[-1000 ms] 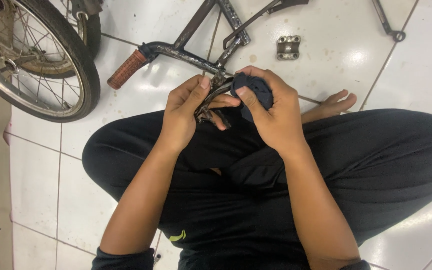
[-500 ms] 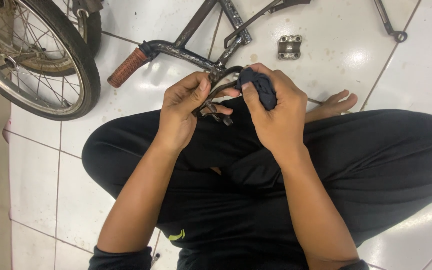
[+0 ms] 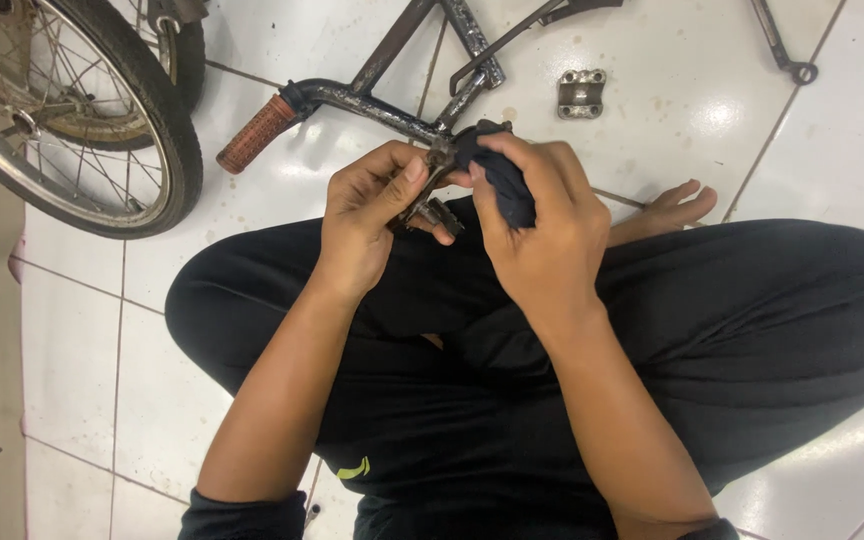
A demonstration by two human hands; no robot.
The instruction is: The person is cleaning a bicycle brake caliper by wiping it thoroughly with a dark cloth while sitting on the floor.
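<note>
Both hands on a small metal part above our lap

Just below the handlebar (image 3: pixel 352 100), our left hand (image 3: pixel 367 225) pinches the small metal part (image 3: pixel 430 205), while our right hand (image 3: pixel 542 225) clenches a dark cloth (image 3: pixel 504 180) against it; a metal clamp (image 3: pixel 581 93) lies right of the handlebar.

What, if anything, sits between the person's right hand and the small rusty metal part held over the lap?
A dark blue cloth is pinched in the right hand and lies between it and the rusty metal part; the left hand grips that part bare.
</note>
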